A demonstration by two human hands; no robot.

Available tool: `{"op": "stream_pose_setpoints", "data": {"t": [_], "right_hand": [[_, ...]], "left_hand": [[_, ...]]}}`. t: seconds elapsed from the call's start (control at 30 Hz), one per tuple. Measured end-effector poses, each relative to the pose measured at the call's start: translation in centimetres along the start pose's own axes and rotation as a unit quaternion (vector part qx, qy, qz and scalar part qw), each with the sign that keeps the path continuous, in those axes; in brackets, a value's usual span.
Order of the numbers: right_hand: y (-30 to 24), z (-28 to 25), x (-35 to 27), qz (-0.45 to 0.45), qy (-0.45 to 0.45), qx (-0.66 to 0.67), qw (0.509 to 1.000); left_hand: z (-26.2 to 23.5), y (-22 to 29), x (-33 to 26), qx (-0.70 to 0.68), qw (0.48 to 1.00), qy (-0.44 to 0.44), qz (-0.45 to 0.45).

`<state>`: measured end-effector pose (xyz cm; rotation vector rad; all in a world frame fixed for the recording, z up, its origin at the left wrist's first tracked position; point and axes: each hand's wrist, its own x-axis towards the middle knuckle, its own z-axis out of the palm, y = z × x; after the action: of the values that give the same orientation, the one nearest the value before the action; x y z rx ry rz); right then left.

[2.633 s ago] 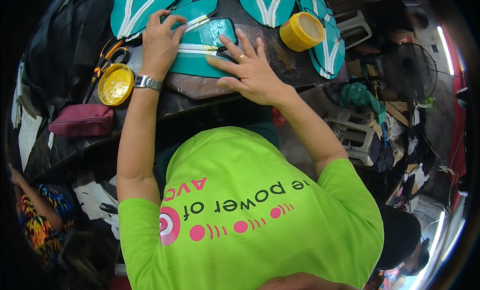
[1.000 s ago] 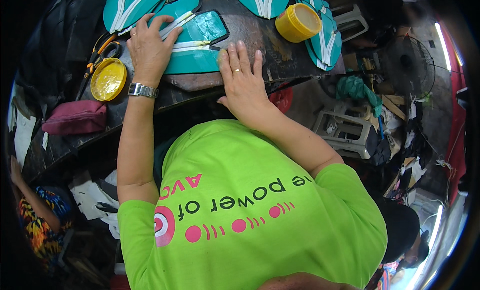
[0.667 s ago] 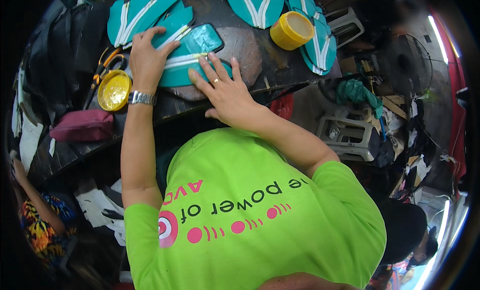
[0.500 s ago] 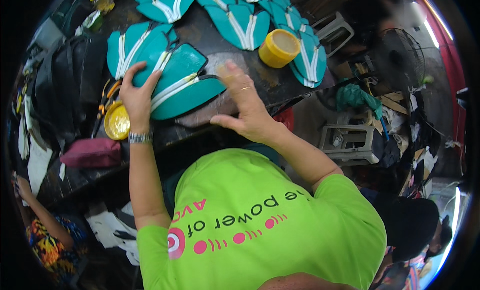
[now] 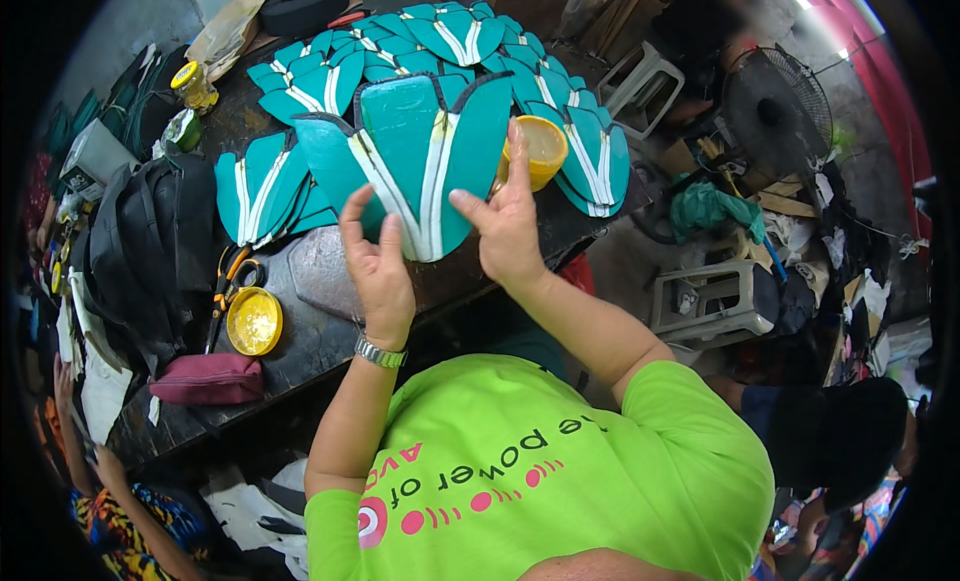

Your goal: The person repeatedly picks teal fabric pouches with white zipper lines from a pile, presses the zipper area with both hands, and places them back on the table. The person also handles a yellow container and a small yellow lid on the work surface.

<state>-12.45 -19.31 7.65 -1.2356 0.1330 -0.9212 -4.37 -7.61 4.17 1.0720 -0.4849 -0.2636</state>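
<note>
A teal fabric panel [image 5: 404,116] is raised above the dark table, tilted toward me. Two white strips form a V on it, and black binding runs along its notched upper edge. My left hand [image 5: 380,281] grips its lower left side, with the thumb on the front face and part of the fingers hidden behind. On the lower right side my right hand [image 5: 508,231] also holds it, thumb in front and fingers along the edge. Just beyond the right hand stands a yellow tub [image 5: 542,149]. Left of the panel lies a small stack of similar panels [image 5: 262,189].
Many more teal panels [image 5: 460,36] cover the table's far side. Scissors [image 5: 232,276], a yellow lid [image 5: 254,321] and a maroon pouch [image 5: 207,380] lie at left, beside black material [image 5: 145,251]. At right are plastic stools [image 5: 715,301] and a fan [image 5: 777,111]. Another person's arm [image 5: 125,496] shows lower left.
The panel has been lifted off the table and turned so its V stands upright. Both hands now hold it; the right hand was spread beside it before. The view has shifted.
</note>
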Motion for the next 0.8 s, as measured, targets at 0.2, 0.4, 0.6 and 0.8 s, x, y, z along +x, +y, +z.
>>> {"op": "stream_pose_setpoints", "data": {"t": [0.2, 0.4, 0.6, 0.8], "right_hand": [[-0.6, -6.4, 11.3, -0.009, 0.012, -0.072, 0.997], [3.7, -12.3, 24.7, 0.181, 0.108, -0.127, 0.969], [7.0, -14.3, 28.8, 0.254, 0.156, -0.348, 0.889], [4.2, -14.9, 27.1, 0.044, -0.005, -0.741, 0.671]], "left_hand": [[-2.5, 0.0, 0.2, 0.509, 0.827, -0.198, 0.131], [-3.1, -0.9, -0.8, 0.642, 0.72, -0.236, 0.116], [-2.8, -0.4, -0.4, 0.634, 0.731, -0.235, 0.092], [-2.8, -0.6, -0.3, 0.624, 0.739, -0.227, 0.112]]}}
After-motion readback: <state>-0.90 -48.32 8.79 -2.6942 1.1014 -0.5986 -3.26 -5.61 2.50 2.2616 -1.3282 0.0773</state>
